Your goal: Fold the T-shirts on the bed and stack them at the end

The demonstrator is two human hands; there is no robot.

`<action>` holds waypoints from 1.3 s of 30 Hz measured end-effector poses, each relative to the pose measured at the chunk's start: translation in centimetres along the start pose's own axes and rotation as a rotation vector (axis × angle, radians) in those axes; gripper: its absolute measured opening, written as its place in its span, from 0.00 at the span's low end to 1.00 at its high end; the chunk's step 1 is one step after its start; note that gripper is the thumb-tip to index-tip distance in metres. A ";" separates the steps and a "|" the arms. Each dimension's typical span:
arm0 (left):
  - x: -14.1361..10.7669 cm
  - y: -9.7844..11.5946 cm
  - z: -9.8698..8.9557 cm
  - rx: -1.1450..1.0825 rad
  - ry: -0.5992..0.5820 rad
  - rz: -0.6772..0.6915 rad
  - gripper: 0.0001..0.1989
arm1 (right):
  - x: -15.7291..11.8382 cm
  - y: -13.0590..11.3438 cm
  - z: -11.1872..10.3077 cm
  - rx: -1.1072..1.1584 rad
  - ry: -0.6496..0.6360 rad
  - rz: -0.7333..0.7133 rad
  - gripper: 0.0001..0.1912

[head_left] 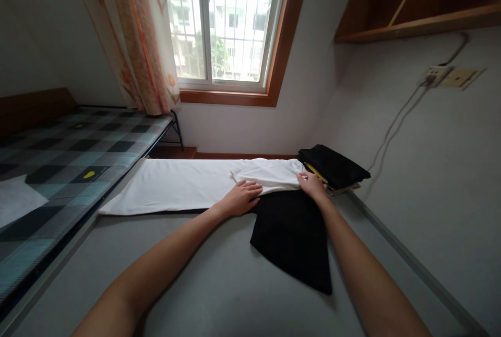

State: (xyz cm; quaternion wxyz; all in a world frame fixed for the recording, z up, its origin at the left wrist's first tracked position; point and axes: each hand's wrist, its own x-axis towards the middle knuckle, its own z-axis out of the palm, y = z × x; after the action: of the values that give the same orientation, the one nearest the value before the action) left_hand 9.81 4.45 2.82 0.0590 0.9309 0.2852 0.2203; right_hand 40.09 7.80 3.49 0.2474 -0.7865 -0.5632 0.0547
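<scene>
A white and black shirt [188,183] lies partly folded on the grey table, its white side up along the far edge. A white sleeve-like flap [270,174] is laid over its right part. From under the flap a black sleeve [293,240] spreads toward me. My left hand [242,197] rests flat on the shirt where the white and black meet, fingers stretched out. At the flap's right end, my right hand [312,183] pinches the white cloth between thumb and fingers; the fingertips are partly hidden.
Black folded cloth [332,167] sits on a stack at the table's far right corner, against the wall. To the left is a bed with a checked mattress [117,133] and a white item [19,199] on it. A cable [395,118] hangs from the wall socket.
</scene>
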 end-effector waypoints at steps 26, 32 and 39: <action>-0.2 1.2 -0.9 0.024 0.063 -0.144 0.16 | 0.3 2.7 1.3 0.629 0.086 -0.126 0.27; 0.1 0.6 -0.4 0.026 0.116 -0.485 0.18 | -0.3 2.5 0.3 0.618 -0.002 -0.195 0.26; 0.0 -0.2 -0.4 0.134 0.113 -0.704 0.18 | -0.6 2.6 0.1 0.498 -0.020 -0.225 0.20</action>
State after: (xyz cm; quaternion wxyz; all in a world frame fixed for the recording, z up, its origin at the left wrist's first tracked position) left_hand 9.57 4.57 3.12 0.0544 0.7637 0.6050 0.2184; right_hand 42.12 6.67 2.13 0.4320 -0.6336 -0.6186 0.1713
